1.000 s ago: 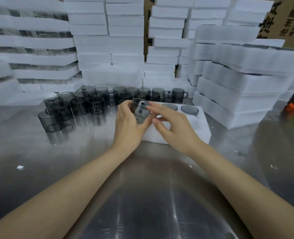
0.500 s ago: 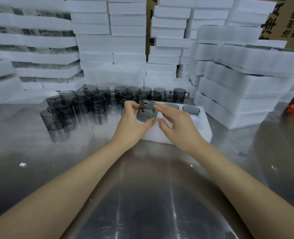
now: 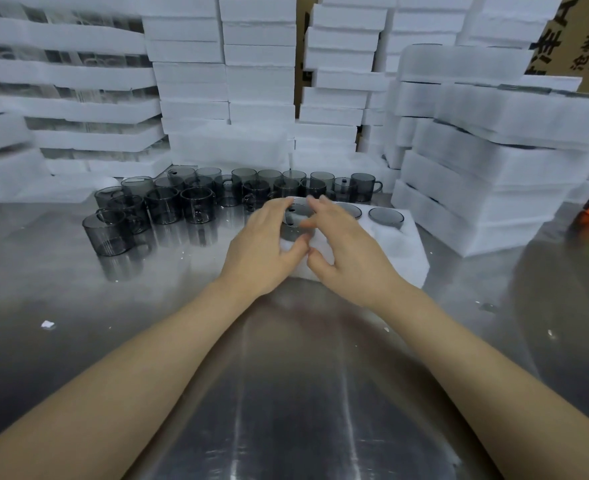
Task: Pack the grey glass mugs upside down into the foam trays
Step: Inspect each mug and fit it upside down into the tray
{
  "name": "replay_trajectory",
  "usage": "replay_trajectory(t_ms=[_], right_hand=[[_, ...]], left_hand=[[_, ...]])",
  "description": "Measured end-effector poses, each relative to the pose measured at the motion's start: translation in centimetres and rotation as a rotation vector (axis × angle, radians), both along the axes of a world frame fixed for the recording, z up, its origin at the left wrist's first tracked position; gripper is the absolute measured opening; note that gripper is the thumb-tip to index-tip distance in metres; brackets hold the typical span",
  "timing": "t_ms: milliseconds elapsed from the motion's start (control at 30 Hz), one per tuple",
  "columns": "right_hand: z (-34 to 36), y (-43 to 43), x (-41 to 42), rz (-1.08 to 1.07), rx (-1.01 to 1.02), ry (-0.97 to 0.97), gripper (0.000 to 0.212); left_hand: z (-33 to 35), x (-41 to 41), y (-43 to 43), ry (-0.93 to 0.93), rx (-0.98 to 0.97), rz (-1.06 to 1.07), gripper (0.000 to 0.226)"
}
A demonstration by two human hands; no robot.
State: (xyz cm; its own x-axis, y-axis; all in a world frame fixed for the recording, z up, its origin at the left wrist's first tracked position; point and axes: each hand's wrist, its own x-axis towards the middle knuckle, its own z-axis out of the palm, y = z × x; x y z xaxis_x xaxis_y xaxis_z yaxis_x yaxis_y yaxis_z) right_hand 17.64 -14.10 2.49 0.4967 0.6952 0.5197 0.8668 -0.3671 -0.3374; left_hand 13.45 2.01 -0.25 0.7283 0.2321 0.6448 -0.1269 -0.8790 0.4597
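Mug (image 3: pixel 296 225): light, stiff, slick, fragile glass; best gripped by its wall, I judge.
Hands: left hand (image 3: pixel 262 244), right hand (image 3: pixel 350 252) both clasp it at foam tray (image 3: pixel 404 258).

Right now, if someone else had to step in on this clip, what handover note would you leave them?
Left hand: grips the held mug over the left end of the foam tray.
Right hand: its curled fingers steady the same mug.
Done: two seated mugs show bases up along the tray's far edge.
Left: seat this one, then pack the loose mugs standing on the steel table, behind and left of the tray. The hands hide any other pockets.
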Motion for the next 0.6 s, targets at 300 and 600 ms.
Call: replay_trajectory(t_ms=[300,600], right_hand=[[0.2,1.2,-0.5,-0.153,-0.417,-0.314,0.056],[-0.7,2.4,-0.9,-0.207,-0.408,-0.336,0.06]], left_hand=[[0.5,0.2,2.1,-0.002,0.056,-0.154,0.049],[0.1,0.1,7.9,-0.029,-0.321,0.624,0.05]])
